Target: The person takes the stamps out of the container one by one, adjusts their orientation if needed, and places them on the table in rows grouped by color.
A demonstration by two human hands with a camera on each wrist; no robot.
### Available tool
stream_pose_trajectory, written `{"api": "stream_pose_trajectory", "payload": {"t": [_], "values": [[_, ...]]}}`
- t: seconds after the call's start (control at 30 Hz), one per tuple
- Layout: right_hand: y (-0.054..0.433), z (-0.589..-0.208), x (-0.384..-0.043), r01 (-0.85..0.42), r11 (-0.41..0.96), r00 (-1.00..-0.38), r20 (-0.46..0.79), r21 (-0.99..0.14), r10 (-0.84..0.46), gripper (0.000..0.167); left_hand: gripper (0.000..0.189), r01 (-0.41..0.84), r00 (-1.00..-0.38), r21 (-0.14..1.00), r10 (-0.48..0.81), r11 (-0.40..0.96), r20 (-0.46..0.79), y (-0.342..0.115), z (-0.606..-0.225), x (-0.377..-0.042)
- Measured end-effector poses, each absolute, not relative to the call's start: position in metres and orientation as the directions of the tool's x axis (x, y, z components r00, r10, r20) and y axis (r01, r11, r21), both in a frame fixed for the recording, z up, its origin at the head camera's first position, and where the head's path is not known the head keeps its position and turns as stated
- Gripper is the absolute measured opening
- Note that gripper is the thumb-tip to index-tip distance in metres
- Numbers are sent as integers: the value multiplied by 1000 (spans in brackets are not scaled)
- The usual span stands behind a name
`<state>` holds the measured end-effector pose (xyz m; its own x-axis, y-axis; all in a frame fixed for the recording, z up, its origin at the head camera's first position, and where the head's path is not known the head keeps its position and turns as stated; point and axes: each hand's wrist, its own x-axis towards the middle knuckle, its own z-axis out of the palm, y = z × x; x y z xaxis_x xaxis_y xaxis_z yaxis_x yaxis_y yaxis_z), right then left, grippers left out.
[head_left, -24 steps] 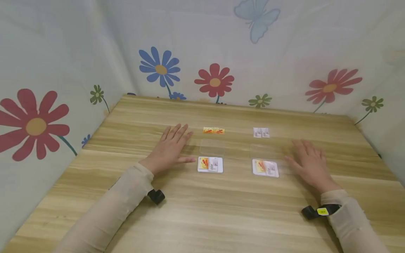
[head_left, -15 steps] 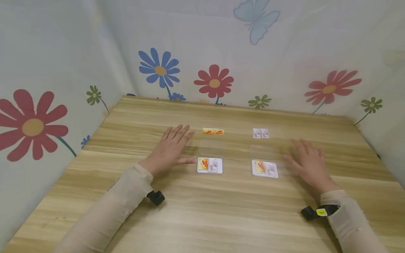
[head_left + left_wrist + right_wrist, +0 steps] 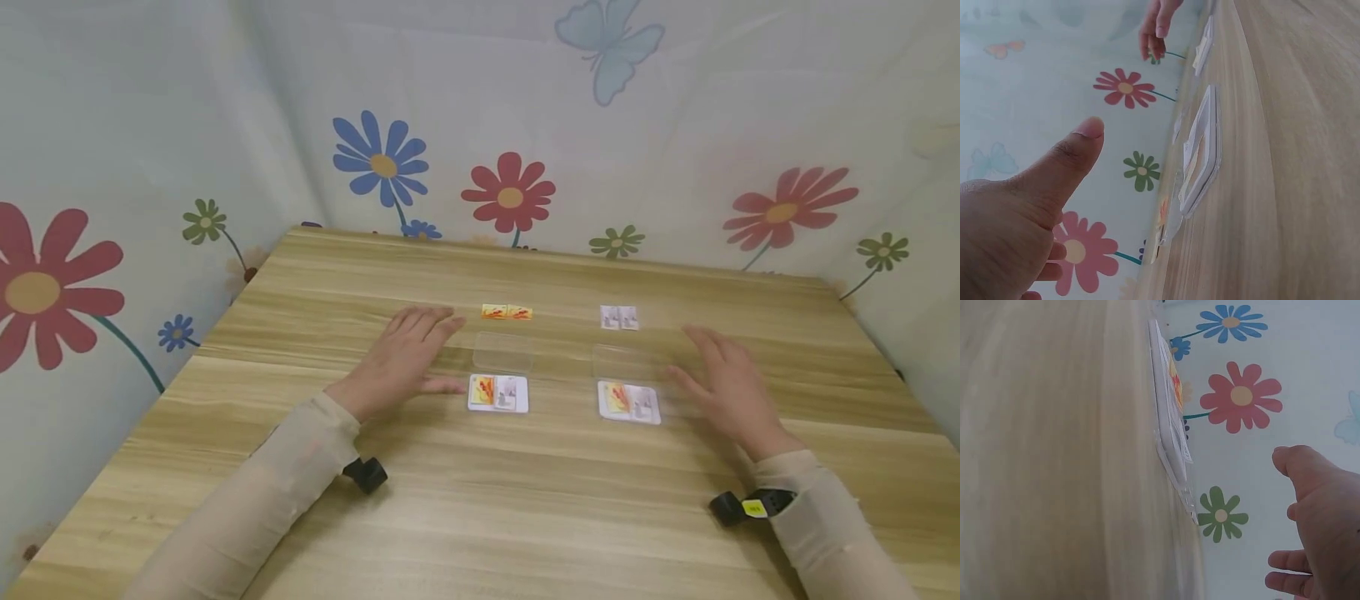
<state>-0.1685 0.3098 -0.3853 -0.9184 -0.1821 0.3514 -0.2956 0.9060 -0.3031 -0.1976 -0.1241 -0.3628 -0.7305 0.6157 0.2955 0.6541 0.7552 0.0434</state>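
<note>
My left hand (image 3: 401, 354) is held over the table to the left of a small white case (image 3: 522, 394), thumb tip close to its left edge. Inside that case lie an orange-yellow printed square (image 3: 482, 390) and a pale grey-lilac one (image 3: 506, 392). To the right of a second white case (image 3: 652, 408), with a similar orange square (image 3: 618, 397) and lilac square (image 3: 642, 402) in it, is my right hand (image 3: 731, 392). Both hands hold nothing, their fingers loosely extended. The wrist views show a gap between each thumb and the cases.
Behind the cases lie clear plastic rectangles (image 3: 502, 352) (image 3: 621, 362), like flipped-back lids. Farther back are a pair of orange printed squares (image 3: 507, 312) and a pair of lilac ones (image 3: 619, 317). Flower-printed curtains (image 3: 637, 167) surround the wooden table (image 3: 480, 500) at the back and sides.
My left hand's fingers have bent and drawn closer together, their tips now slightly nearer me. My right hand has shifted a little left, toward the right case. Cases and squares stay put.
</note>
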Motion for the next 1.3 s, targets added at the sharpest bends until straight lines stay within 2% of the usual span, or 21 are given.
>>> {"api": "stream_pose_trajectory", "payload": {"t": [0.43, 0.77, 1.0, 1.3], "values": [[288, -379, -163, -325, 879, -913, 359, -350, -195, 58, 83, 661, -724, 76, 608, 747, 325, -120, -362, -186], [268, -376, -163, -377, 837, -898, 377, -397, -226, 45, 76, 665, -716, 71, 609, 743, 341, -118, -368, -183], [252, -373, -166, -386, 828, -906, 334, -407, -258, 42, 74, 666, -716, 49, 619, 745, 323, -117, -372, -184], [230, -371, -172, -440, 804, -885, 343, -400, -313, 34, 71, 666, -725, 30, 637, 745, 261, -112, -376, -186]]}}
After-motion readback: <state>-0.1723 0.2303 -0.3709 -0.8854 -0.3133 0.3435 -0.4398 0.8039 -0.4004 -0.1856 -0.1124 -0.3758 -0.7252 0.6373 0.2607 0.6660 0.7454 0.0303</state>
